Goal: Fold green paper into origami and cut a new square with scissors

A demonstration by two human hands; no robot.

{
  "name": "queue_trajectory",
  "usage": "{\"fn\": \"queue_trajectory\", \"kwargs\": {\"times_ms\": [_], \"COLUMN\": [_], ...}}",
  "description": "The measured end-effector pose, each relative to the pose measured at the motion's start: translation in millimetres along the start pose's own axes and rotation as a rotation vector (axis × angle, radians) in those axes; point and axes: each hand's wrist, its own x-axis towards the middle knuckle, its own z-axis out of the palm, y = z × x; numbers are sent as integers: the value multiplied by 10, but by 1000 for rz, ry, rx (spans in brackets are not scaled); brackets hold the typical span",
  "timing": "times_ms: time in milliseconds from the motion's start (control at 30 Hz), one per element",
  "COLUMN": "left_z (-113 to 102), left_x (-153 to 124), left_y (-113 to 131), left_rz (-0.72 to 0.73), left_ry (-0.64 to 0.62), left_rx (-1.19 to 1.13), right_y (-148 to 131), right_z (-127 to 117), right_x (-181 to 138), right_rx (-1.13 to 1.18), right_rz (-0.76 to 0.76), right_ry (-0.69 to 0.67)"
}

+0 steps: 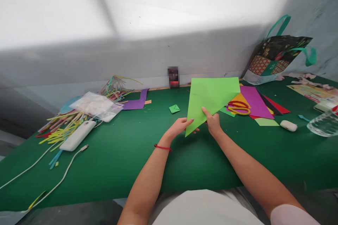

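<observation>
A large sheet of light green paper (211,95) is held up above the table, with one slanting edge towards me. My left hand (181,126) grips its lower left corner, thumb on top and fingers underneath. On the slanting edge, my right hand (212,121) pinches the sheet, its thumb lying over the front. Beyond my left hand a small folded green paper piece (174,109) lies on the table. Scissors with red and yellow handles (239,108) rest just right of the sheet, on other coloured papers.
Purple paper (255,100) and other coloured sheets lie to the right, near a white earbud case (288,126) and a clear bottle (324,123). A bag (277,56) stands behind. At left are paper strips (58,132), a white power bank (77,135) and a cable (67,168). A phone (173,77) leans against the wall.
</observation>
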Motion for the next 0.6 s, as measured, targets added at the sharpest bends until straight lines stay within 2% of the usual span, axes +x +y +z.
{"fn": "queue_trajectory", "kwargs": {"times_ms": [400,600], "left_z": [35,97], "left_x": [84,96], "left_y": [-123,-118], "left_rz": [-13,-36], "left_ry": [-21,16], "left_rx": [-35,-77], "right_y": [-35,39], "right_z": [11,-31], "right_x": [-63,19], "right_rx": [-33,-65], "right_rz": [-67,-200], "right_ry": [-5,39]}}
